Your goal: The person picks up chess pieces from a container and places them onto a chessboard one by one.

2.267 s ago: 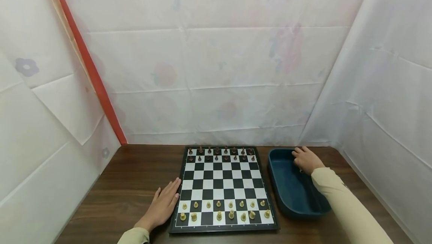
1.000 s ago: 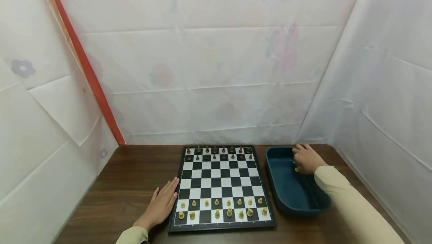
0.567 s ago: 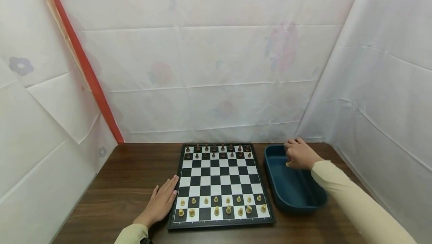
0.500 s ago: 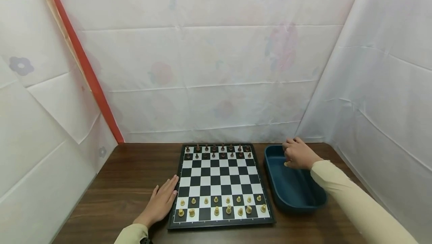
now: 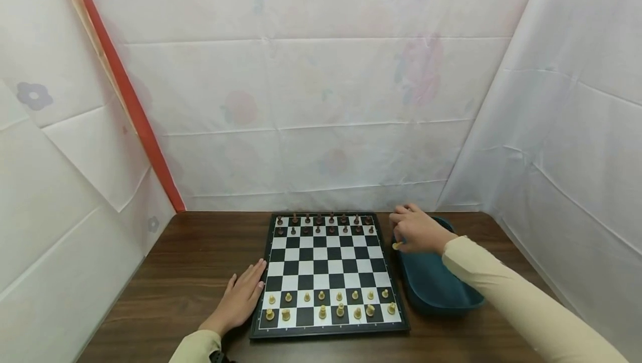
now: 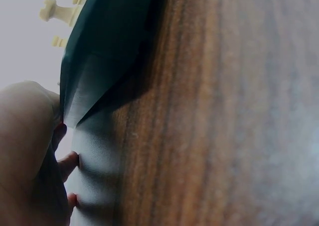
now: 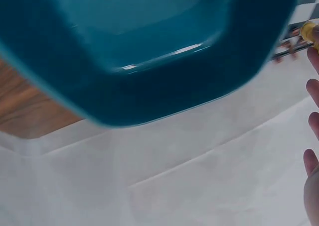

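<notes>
A chessboard point(image 5: 320, 267) lies on the table, dark red pieces point(image 5: 331, 218) in its two far rows and cream pieces point(image 5: 322, 311) in its two near rows. My left hand point(image 5: 239, 300) rests beside the board's left edge, fingers straight and fingertips touching it. In the left wrist view, fingertips show against the board's dark side point(image 6: 109, 37). My right hand point(image 5: 420, 231) pinches a cream chess piece point(image 5: 397, 246) above the left rim of the blue box. Its top shows yellowish in the right wrist view; the fingers hide its exact kind.
The deep blue plastic box point(image 5: 441, 285) stands right of the board, partly covered by the right hand and sleeve point(image 5: 496, 276). Brown wooden table point(image 5: 210, 246) surrounds both. White cloth walls point(image 5: 321, 156) rise behind and at the sides.
My right hand has come up out of the blue box and moved left toward the board, the cream chess piece pinched in it. My left hand has stayed at the board's edge.
</notes>
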`<state>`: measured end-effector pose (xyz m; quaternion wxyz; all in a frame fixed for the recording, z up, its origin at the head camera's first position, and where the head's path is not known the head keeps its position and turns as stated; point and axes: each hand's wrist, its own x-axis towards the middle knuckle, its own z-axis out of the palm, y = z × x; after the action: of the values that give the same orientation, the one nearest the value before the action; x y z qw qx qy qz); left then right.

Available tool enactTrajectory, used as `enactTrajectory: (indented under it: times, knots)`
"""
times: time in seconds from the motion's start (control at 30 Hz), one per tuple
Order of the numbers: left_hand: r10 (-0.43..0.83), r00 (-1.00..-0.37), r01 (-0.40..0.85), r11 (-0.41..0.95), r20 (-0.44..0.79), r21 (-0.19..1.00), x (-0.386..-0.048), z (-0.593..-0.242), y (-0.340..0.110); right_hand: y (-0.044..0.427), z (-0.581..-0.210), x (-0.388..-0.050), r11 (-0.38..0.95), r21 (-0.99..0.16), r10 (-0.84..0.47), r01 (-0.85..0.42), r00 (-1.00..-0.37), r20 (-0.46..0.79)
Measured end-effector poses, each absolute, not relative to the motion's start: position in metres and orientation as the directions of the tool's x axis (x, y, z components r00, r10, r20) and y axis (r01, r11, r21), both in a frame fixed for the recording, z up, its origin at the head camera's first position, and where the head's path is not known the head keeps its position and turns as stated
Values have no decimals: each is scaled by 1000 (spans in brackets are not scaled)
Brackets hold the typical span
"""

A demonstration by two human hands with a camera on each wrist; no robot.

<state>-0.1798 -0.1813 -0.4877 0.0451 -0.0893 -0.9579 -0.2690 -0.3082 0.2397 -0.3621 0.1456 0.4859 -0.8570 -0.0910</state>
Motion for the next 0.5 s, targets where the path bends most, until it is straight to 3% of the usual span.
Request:
enactTrajectory:
  times: [0.27, 0.5]
  knots:
    - [141, -983, 181, 840, 116, 511, -179, -487, -180, 193, -357, -288, 429, 333, -902, -840, -416, 112]
    - [138, -983, 182, 837, 123, 516, -180, -487, -178, 164, -358, -275, 386, 326, -918, -863, -396, 39]
